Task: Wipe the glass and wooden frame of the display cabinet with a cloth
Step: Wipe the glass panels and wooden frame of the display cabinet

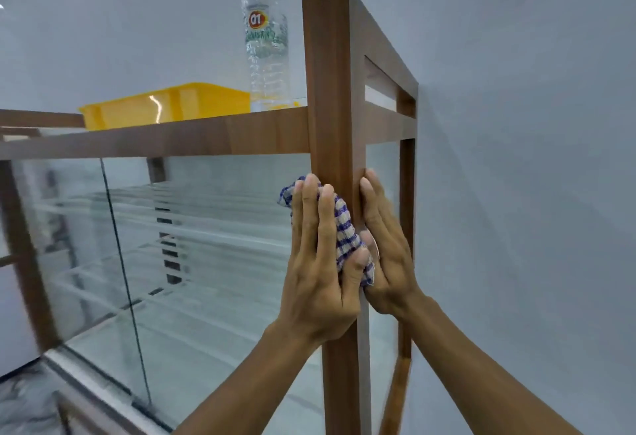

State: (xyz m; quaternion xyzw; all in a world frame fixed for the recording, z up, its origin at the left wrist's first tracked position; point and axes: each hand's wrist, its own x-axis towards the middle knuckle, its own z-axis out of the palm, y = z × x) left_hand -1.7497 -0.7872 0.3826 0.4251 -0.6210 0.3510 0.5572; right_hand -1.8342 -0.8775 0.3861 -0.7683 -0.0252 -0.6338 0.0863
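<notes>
I see one display cabinet (pixel 192 138), wooden frame with glass panes, standing against a pale wall (pixel 516 124). Its front corner post (pixel 330 90) rises in the middle of my view. One cloth (pixel 340 228), blue-and-white check, is pressed flat against the front face of that post, just below the upper crossbar. My left hand (pixel 320 262) lies over the cloth, fingers straight and together, thumb pinning the cloth's lower edge; the grip is a flat press on the cloth. My right hand (pixel 385 248) lies flat and unclenched against the post's side face, holding nothing, touching the cloth near the thumb. Glass shelves (pixel 206 228) show inside. On the upper shelf stand one yellow tray (pixel 165 107) and one clear plastic bottle (pixel 265 49), side by side.
</notes>
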